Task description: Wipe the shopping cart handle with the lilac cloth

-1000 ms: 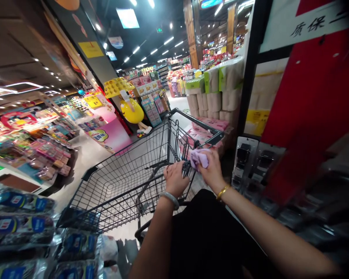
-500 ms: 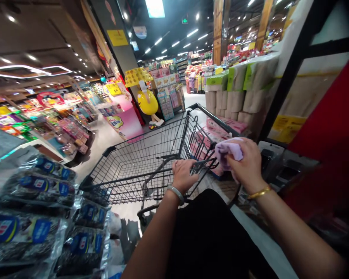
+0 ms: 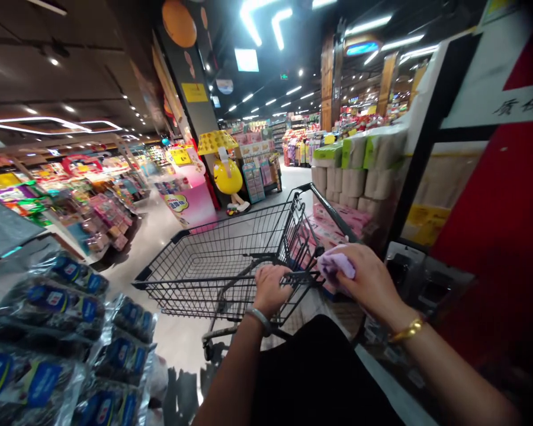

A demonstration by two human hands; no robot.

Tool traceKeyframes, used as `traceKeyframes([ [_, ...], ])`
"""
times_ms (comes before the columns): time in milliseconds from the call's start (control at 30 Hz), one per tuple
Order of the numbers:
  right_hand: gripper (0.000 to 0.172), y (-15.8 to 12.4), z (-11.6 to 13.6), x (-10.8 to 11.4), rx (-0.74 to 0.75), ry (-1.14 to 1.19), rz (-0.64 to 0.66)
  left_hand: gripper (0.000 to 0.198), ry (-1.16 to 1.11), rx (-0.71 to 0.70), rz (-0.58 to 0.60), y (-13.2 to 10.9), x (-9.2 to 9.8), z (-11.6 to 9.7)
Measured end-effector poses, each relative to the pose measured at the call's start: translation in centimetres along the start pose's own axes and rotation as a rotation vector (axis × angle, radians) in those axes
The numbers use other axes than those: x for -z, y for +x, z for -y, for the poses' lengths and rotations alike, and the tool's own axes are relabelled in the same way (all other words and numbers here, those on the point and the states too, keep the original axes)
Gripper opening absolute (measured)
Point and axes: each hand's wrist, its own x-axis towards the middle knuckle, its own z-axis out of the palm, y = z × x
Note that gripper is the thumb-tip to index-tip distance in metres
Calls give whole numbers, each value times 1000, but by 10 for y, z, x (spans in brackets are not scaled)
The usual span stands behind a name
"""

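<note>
A black wire shopping cart [image 3: 231,260] stands sideways in front of me, with nothing in its basket. My left hand [image 3: 270,289], with a pale bangle at the wrist, is closed over the near top rail of the cart. My right hand [image 3: 366,278], wearing a gold bracelet, grips a crumpled light purple cloth [image 3: 336,264] close to the cart's handle end. The cart's handle bar [image 3: 333,216] rises just beyond that hand. Whether the cloth touches the cart frame I cannot tell.
Shiny bagged goods [image 3: 48,299] are stacked close on my left. Paper rolls [image 3: 355,171] stand on pink packs [image 3: 337,219] past the cart. A red panel [image 3: 493,236] and hanging packs border the right. A pink stand [image 3: 190,198] and a yellow figure [image 3: 228,176] are ahead.
The view has tilted up, so the cart and shelves sit lower. My right hand, with the cloth, appears slightly lower and further left. My left hand stays on the rail.
</note>
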Motion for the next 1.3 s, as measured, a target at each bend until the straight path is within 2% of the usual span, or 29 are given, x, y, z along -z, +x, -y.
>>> traceKeyframes([
  [67, 33, 1, -2, 16, -29, 134, 16, 21, 0, 1, -3, -3, 4, 7],
  [133, 30, 2, -4, 31, -77, 182, -67, 22, 0, 7, -21, -6, 8, 13],
  [200, 31, 1, -1, 41, -82, 110, -157, 30, 9, 17, -44, -10, 10, 16],
  [267, 31, -3, 11, 44, -10, 23, -130, 34, 3, 51, -88, -15, 10, 12],
  [367, 28, -10, 35, 44, 201, -4, 95, 33, -70, 75, -188, -28, 8, -13],
  [433, 22, -11, 45, 45, 324, 11, 236, 36, -126, -2, -210, -38, 7, -39],
  [467, 19, -10, 46, 47, 351, 20, 250, 38, -153, -54, -215, -42, 7, -52],
  [500, 18, -9, 45, 49, 349, 20, 209, 40, -178, -108, -212, -45, 8, -64],
  [567, 18, -6, 40, 51, 289, -6, 29, 42, -215, -168, -204, -49, 10, -83],
  [633, 20, -5, 37, 50, 268, -19, -53, 37, -252, -185, -208, -49, 14, -91],
  [667, 21, -5, 36, 49, 291, -10, -31, 33, -274, -184, -222, -48, 15, -92],
  [767, 22, -3, 35, 43, 399, 43, 151, 27, -319, -176, -278, -48, 19, -88],
  [833, 18, 1, 32, 40, 396, 12, 184, 26, -306, -162, -305, -52, 21, -85],
  [967, 17, 4, 32, 36, 300, -15, 127, 25, -288, -156, -360, -67, 28, -80],
  [1067, 27, -6, 48, 28, 385, 92, 156, 24, -292, -179, -425, -80, 34, -72],
  [1167, 33, -14, 61, 17, 450, 89, 151, 24, -274, -166, -485, -92, 41, -62],
  [1300, 29, -21, 77, 4, 209, 29, 0, 28, -245, -145, -533, -105, 52, -46],
])
